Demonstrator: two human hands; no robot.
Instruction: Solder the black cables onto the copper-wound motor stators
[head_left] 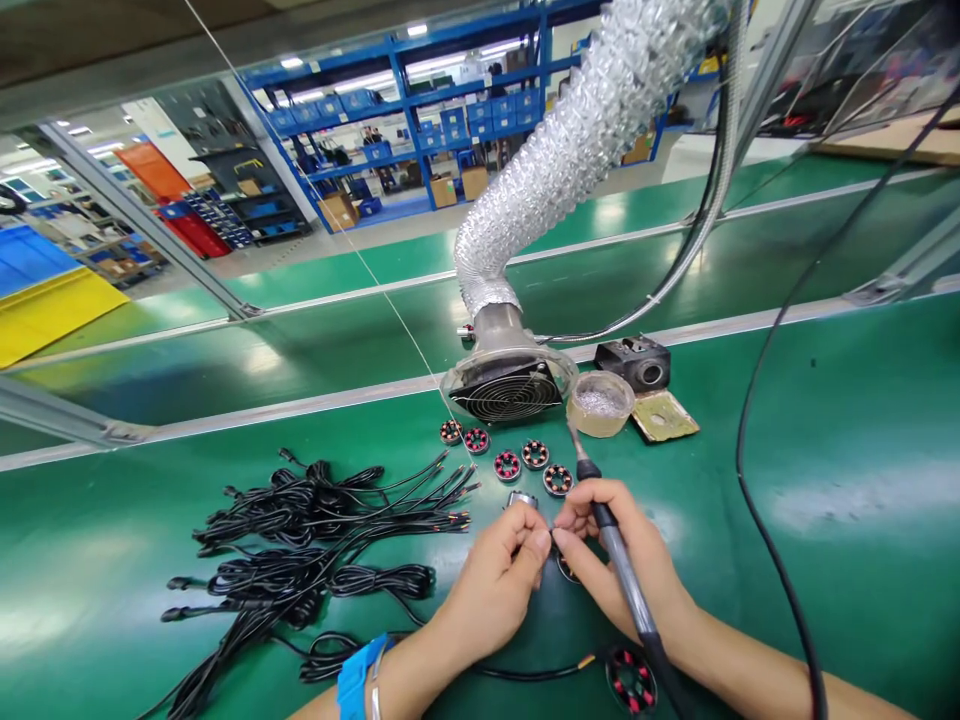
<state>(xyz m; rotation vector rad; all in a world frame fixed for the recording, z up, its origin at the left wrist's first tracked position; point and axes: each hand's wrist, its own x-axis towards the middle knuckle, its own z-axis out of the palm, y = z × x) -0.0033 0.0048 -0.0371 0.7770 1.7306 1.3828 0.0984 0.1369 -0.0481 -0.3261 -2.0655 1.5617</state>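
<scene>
My left hand and my right hand meet over the green bench, fingertips pinched around a small dark piece too tiny to make out. A soldering iron rests in my right hand, its tip pointing up toward a round tub of silvery material. Just beyond my fingers sit several ring-shaped coil parts, among them a red one and a copper-coloured one. Another red coil ring lies below my right hand, beside a cable end. Bundled black cables spread out left of my left hand.
A fume extractor fan with a silver duct stands behind the coil rings. A black iron holder and a yellowish sponge tray are at its right. A black cord hangs at the right.
</scene>
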